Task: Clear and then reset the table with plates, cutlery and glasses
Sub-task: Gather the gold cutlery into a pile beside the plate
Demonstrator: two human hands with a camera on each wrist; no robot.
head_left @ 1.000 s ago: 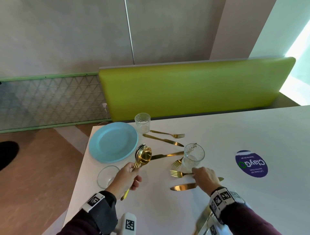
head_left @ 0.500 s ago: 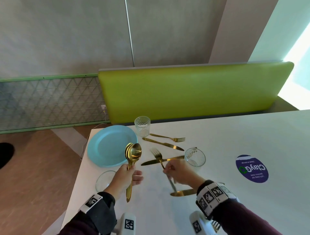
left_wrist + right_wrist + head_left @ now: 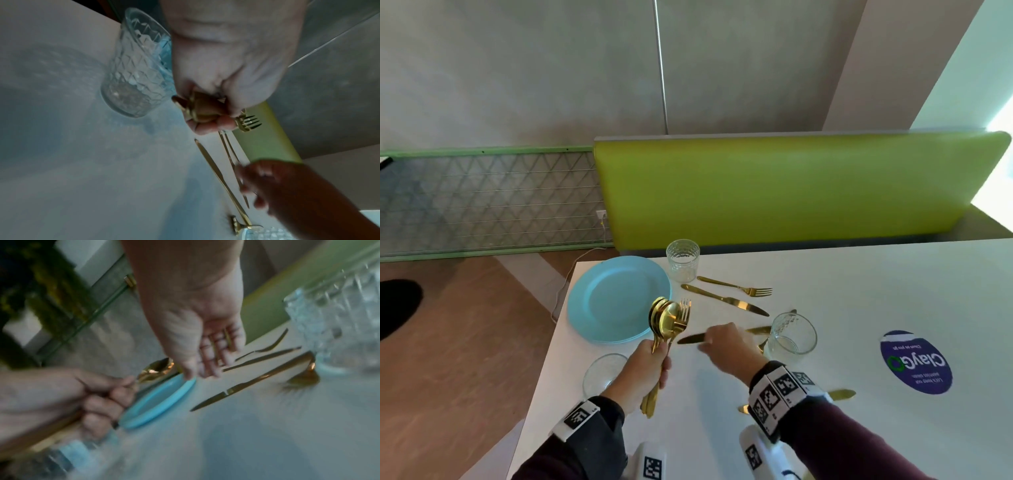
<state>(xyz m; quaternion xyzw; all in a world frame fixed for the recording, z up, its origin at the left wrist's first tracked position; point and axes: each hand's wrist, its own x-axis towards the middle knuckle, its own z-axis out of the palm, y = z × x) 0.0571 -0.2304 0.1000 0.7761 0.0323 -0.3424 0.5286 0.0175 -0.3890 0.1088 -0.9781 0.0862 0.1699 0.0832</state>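
Head view shows the left hand (image 3: 645, 371) clamped around gold spoons and a fork (image 3: 671, 322), beside the blue plate (image 3: 616, 298) near the table's (image 3: 893, 291) left edge. The right hand (image 3: 729, 346), fingers straight and empty, hovers over a knife (image 3: 690, 339); its wrist partly hides another knife (image 3: 840, 394), and a glass (image 3: 792, 337) stands close on its right.

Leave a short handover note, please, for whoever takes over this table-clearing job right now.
Left hand grips the gathered gold spoons and fork.
Right hand is open and empty over the middle knife.
On the white table: stacked blue plates, three glasses, the far fork and far knife, a fork by the right glass, a near knife.
Done: spoons and one fork collected. Left: everything else, then resetting.
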